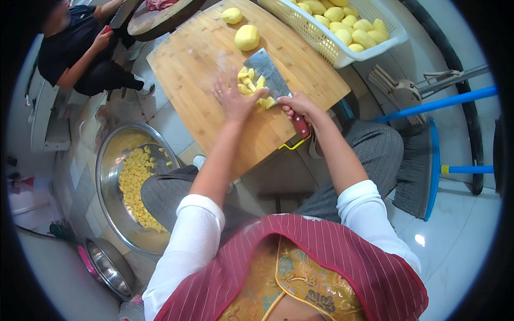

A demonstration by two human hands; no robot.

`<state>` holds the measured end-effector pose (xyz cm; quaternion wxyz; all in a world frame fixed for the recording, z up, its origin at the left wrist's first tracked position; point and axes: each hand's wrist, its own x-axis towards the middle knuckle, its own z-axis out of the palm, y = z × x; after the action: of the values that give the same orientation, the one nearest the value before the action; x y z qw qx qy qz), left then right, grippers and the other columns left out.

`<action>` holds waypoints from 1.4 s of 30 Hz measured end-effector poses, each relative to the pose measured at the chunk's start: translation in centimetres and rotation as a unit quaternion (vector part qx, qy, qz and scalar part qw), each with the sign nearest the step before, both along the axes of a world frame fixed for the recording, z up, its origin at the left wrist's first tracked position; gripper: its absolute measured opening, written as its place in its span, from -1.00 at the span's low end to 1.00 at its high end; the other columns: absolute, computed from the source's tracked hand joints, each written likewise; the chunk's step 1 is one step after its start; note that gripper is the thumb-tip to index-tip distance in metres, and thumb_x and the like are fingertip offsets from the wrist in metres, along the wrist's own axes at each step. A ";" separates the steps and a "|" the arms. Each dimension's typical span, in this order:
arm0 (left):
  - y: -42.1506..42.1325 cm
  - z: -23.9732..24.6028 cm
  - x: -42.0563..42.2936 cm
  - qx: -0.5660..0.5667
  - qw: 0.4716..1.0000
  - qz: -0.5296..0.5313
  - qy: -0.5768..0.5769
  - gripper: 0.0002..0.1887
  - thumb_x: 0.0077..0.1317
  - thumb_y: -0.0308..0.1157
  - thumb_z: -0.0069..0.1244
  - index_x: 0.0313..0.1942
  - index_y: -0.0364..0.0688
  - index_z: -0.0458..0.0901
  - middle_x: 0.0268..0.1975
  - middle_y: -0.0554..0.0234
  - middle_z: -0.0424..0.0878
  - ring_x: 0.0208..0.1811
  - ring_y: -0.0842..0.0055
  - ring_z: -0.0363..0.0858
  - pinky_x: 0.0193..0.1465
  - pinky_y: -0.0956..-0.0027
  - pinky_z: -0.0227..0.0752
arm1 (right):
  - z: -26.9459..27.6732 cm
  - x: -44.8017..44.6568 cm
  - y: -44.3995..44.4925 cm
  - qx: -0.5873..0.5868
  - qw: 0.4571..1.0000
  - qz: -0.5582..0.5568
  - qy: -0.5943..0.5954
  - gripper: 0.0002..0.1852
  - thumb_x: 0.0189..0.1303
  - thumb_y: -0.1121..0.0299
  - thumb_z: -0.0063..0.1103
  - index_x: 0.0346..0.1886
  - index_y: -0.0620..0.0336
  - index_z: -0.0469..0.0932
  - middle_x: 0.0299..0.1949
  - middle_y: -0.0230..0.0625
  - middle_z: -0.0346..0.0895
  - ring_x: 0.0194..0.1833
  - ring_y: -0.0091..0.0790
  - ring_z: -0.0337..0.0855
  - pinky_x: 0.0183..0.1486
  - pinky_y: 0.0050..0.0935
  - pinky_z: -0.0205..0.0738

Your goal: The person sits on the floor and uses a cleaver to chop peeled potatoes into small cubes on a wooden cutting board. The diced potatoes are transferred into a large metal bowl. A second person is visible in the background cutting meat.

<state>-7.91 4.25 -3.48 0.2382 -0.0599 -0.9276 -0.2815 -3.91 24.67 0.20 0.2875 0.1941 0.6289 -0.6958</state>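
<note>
My right hand [299, 105] grips the red handle of a cleaver [268, 71], whose broad blade lies nearly flat on a wooden cutting board [192, 76]. Cut potato pieces [249, 82] are bunched along the blade's left side. Spread over the board, my left hand [237, 98] has its fingers apart and its thumb against the pieces; it does not grip anything I can see. Beyond the blade sit two whole peeled potatoes, a larger potato [247, 38] and a smaller potato [232, 16].
A white plastic basket [363, 56] of peeled potatoes stands at the upper right. On the floor to my left is a steel basin [105, 208] holding diced potato [136, 188]. A broom [417, 172] is at my right. At upper left, a person [76, 48] holds a knife near a round chopping block [160, 22].
</note>
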 end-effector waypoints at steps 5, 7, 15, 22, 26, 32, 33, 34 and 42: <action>1.5 -0.5 -1.2 0.037 0.998 0.041 0.037 -0.24 -0.07 0.16 0.30 0.10 -0.07 0.60 0.23 -0.16 0.38 0.32 -0.01 0.24 0.35 -0.07 0.09 | 0.0 -0.8 -4.5 -0.029 0.999 0.029 -0.036 -0.82 0.23 0.35 0.16 -0.45 0.15 0.42 -0.67 -0.49 0.38 -0.71 -0.61 0.37 -0.64 -0.52 0.40; 1.2 -0.3 -1.6 0.092 0.994 0.051 0.016 -0.31 -0.05 0.08 0.32 0.04 -0.13 0.64 0.17 -0.13 0.43 0.28 0.02 0.30 0.32 -0.01 0.17 | 0.4 -1.1 -5.7 -0.029 0.998 0.035 -0.038 -0.83 0.23 0.35 0.16 -0.44 0.15 0.42 -0.66 -0.50 0.37 -0.71 -0.62 0.36 -0.64 -0.53 0.39; -6.3 5.1 -1.1 0.133 0.975 0.137 0.117 -0.40 0.00 -0.11 0.29 0.03 -0.25 0.62 0.16 -0.08 0.44 0.25 0.04 0.31 0.33 0.08 0.21 | 6.0 -2.0 -13.8 -0.028 0.989 0.146 0.025 -0.82 0.23 0.26 0.20 -0.30 0.12 0.43 -0.67 -0.57 0.28 -0.70 -0.65 0.28 -0.64 -0.54 0.31; -33.9 13.4 7.3 0.019 0.871 0.490 -0.027 -0.49 0.20 0.05 0.08 0.08 0.00 0.60 0.13 -0.09 0.49 0.20 0.03 0.40 0.27 -0.03 0.23 | 13.3 0.4 -36.8 0.070 0.889 0.372 0.258 -0.77 0.13 0.40 0.10 -0.59 0.33 0.44 -0.69 -0.27 0.44 -0.68 -0.41 0.45 -0.64 -0.38 0.29; -42.1 15.9 11.5 0.074 0.810 0.581 -0.001 -0.52 0.17 -0.15 0.04 0.13 0.06 0.53 0.27 0.03 0.38 0.31 0.14 0.31 0.28 -0.04 0.20 | 16.2 1.6 -40.7 -0.002 0.900 0.344 0.269 -0.77 0.10 0.41 0.07 -0.62 0.32 0.43 -0.70 -0.24 0.43 -0.69 -0.37 0.47 -0.63 -0.37 0.32; -37.4 12.8 5.6 0.226 0.879 0.388 0.161 -0.71 0.20 -0.44 -0.01 -0.04 -0.14 0.60 -0.02 0.11 0.63 0.07 0.27 0.55 0.17 0.24 0.36 | 15.6 -1.2 -31.4 -0.211 0.933 0.271 0.107 -0.81 0.23 0.43 0.14 -0.51 0.17 0.39 -0.63 -0.47 0.36 -0.66 -0.56 0.39 -0.60 -0.52 0.36; -35.2 11.4 3.6 0.297 0.880 0.341 0.146 -0.72 0.21 -0.46 -0.02 -0.05 -0.15 0.61 -0.06 0.10 0.65 0.03 0.29 0.58 0.14 0.27 0.39 | 15.2 -1.6 -28.7 -0.225 0.935 0.259 0.093 -0.78 0.26 0.41 0.15 -0.50 0.12 0.36 -0.63 -0.52 0.31 -0.66 -0.62 0.33 -0.60 -0.56 0.33; -32.9 10.0 1.5 0.365 0.874 0.292 0.132 -0.73 0.22 -0.47 -0.02 -0.06 -0.17 0.61 -0.09 0.09 0.67 -0.02 0.32 0.61 0.11 0.30 0.42 | 14.8 -1.8 -25.5 -0.235 0.937 0.245 0.080 -0.75 0.29 0.39 0.15 -0.50 0.07 0.32 -0.63 -0.57 0.26 -0.66 -0.67 0.28 -0.60 -0.60 0.29; -11.4 -0.4 -6.3 0.011 0.987 0.006 -0.160 -0.49 0.30 -0.02 0.02 0.08 -0.25 0.57 0.28 -0.22 0.36 0.32 0.00 0.29 0.38 0.09 0.16 | 10.4 0.8 -3.3 -0.122 0.990 0.013 0.066 -0.79 0.32 0.35 0.15 -0.38 0.02 0.30 -0.62 -0.63 0.24 -0.66 -0.77 0.26 -0.64 -0.69 0.26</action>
<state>-14.25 -7.20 -3.86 0.0892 -0.0056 -0.9509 -0.2962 -3.15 21.32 10.55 0.2758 0.1035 0.5596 -0.7746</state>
